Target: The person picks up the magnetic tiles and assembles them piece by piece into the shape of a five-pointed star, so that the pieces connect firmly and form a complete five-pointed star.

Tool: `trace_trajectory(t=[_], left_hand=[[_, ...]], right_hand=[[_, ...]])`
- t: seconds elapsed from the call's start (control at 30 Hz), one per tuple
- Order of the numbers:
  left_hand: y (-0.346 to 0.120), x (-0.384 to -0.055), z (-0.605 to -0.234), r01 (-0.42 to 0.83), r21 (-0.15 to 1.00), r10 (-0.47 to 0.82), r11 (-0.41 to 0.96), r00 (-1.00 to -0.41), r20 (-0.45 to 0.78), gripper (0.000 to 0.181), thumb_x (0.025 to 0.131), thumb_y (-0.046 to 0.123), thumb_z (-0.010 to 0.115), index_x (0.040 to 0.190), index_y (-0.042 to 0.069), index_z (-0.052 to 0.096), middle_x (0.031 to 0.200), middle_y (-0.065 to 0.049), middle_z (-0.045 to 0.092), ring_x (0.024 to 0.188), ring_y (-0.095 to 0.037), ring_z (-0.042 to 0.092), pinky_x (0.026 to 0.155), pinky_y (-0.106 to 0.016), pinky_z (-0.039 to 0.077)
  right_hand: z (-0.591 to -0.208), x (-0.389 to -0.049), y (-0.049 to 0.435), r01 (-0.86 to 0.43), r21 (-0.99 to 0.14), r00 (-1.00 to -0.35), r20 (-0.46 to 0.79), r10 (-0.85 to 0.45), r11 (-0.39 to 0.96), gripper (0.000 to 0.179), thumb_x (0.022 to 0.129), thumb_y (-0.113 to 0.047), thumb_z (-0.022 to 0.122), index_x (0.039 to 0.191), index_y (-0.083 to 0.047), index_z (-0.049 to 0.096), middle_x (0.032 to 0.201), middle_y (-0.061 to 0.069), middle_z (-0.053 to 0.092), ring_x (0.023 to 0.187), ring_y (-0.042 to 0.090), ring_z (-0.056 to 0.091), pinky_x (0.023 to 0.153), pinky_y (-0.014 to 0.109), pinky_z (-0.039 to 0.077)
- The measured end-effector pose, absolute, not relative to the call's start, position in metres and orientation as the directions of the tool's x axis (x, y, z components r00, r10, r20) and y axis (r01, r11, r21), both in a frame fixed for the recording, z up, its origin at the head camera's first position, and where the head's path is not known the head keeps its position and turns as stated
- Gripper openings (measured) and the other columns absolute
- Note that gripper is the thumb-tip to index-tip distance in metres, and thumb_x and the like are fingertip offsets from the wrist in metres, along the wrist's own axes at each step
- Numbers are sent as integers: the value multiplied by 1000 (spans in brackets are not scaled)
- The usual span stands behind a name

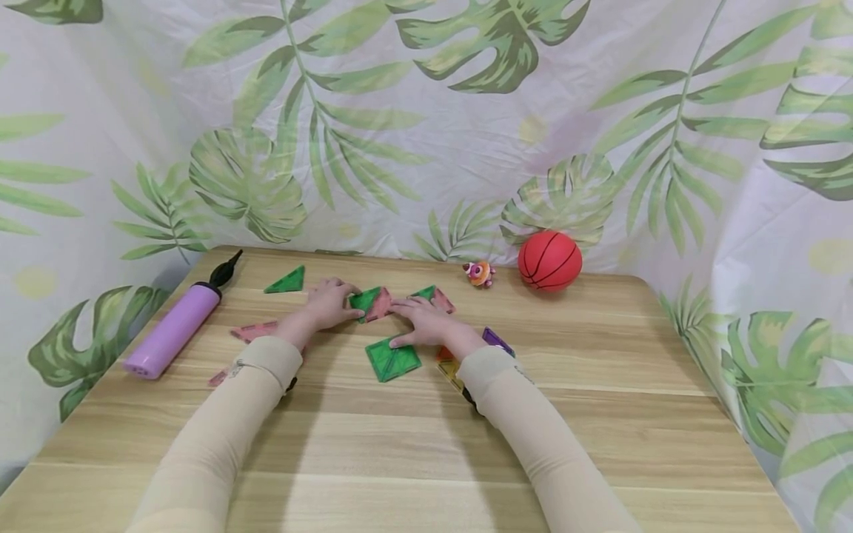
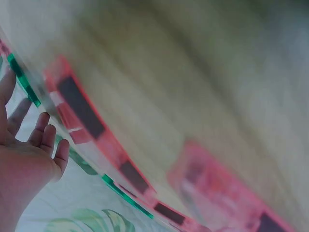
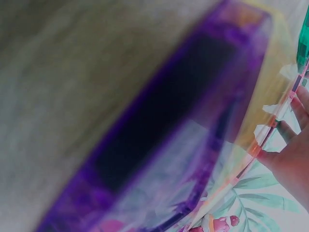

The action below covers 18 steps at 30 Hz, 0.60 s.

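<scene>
My left hand (image 1: 329, 303) reaches over the table, its fingertips and thumb touching the left edge of a square (image 1: 365, 302) formed by a green and a pink magnetic tile triangle. At that square's right side lie the fingertips of my right hand (image 1: 426, 322), whose thumb rests at the top of a green square (image 1: 393, 363) made of two triangles. Partly behind the right hand lies another green and pink pair (image 1: 441, 300). In the left wrist view the fingers are loosely extended beside a green tile edge (image 2: 24, 82); the right wrist view shows spread fingers (image 3: 286, 130).
Left of the hands lie a green triangle (image 1: 288, 280) and pink tiles (image 1: 253, 331). Purple (image 1: 497, 340) and yellow (image 1: 450, 372) tiles lie by the right wrist. A purple hand pump (image 1: 175, 333), a small toy figure (image 1: 479, 274) and a red ball (image 1: 549, 260) stand farther out.
</scene>
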State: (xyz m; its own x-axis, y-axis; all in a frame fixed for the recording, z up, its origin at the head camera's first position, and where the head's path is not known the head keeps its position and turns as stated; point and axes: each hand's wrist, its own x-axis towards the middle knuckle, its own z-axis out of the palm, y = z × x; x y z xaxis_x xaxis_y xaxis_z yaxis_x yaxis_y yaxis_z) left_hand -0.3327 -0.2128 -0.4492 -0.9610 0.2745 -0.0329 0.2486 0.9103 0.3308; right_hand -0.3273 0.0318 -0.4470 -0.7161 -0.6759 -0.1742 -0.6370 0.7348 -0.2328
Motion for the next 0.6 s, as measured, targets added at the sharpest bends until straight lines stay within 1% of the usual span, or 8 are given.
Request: trace_trajectory(t=[0.1,0.27,0.4,0.47,0.6], left_hand=[[-211,-331,-449,251,337,281,908,-959,-45,54,88,40,65,131,8,53,134,-23,43,125,-44,32,96,-61,27],[-219,-325,-437,293,336,324,895,-945,-37,62,86,37,68,137,8,48,137,-25,41,126,-46,32,98,-64,25],[-232,-316,-422,310,352,346,883,-937,-42,67,83,35,71,138,8,46,141,-26,39,127,-48,29,98,-68,21],[-241,-309,-416,309,348,349,885,-935,-58,67,83,35,71,139,9,45,143,-25,38,128,-47,28,98,-68,20],[-260,-294,-406,304,343,352,889,-932,-85,67,83,32,72,140,10,44,143,-26,37,127,-49,27,96,-68,21]], right_hand=[[-447,-327,32,-635,-239,-716,-175,-676,735,78,83,-62,57,148,-24,33,155,-4,26,143,28,18,112,58,14],[-444,-326,32,-633,-244,-715,-181,-676,735,79,84,-62,57,148,-23,31,155,-3,25,143,28,18,112,57,14],[-443,-324,33,-619,-263,-720,-186,-668,740,79,84,-61,58,149,-24,31,156,-2,24,143,29,17,113,56,13],[-443,-324,33,-618,-262,-721,-188,-667,741,80,84,-61,57,149,-23,30,156,-2,24,143,28,16,113,56,14],[-445,-325,32,-626,-238,-721,-187,-667,743,82,84,-63,56,149,-22,28,156,-2,23,143,27,17,113,54,16]])
